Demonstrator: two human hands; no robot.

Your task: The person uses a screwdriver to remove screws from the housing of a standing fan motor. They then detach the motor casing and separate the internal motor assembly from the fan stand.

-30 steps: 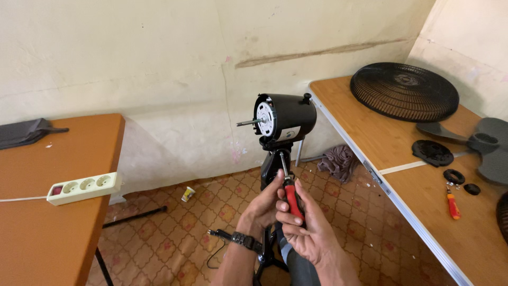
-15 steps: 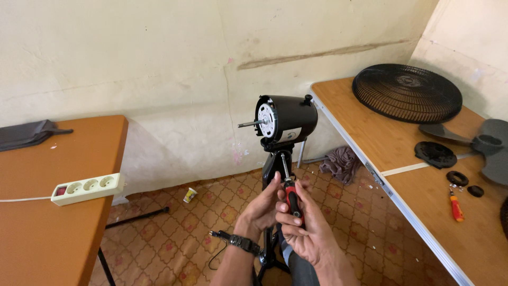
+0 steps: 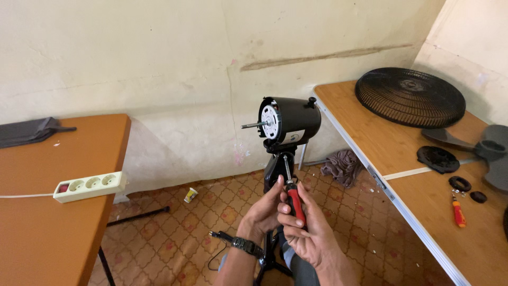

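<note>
The right hand [image 3: 309, 233] grips a red-handled screwdriver [image 3: 294, 198] (tip up). The left hand [image 3: 264, 209] curls beside its shaft, under the black fan motor [image 3: 290, 121].

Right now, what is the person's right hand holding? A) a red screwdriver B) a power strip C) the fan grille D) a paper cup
A: the right hand grips a red screwdriver, its shaft pointing up at the fan motor; the left hand steadies it.

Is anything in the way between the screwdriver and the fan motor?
Nothing visible. The red-handled screwdriver, held in both hands, right hand and left hand, points straight up to the neck under the fan motor.
</note>
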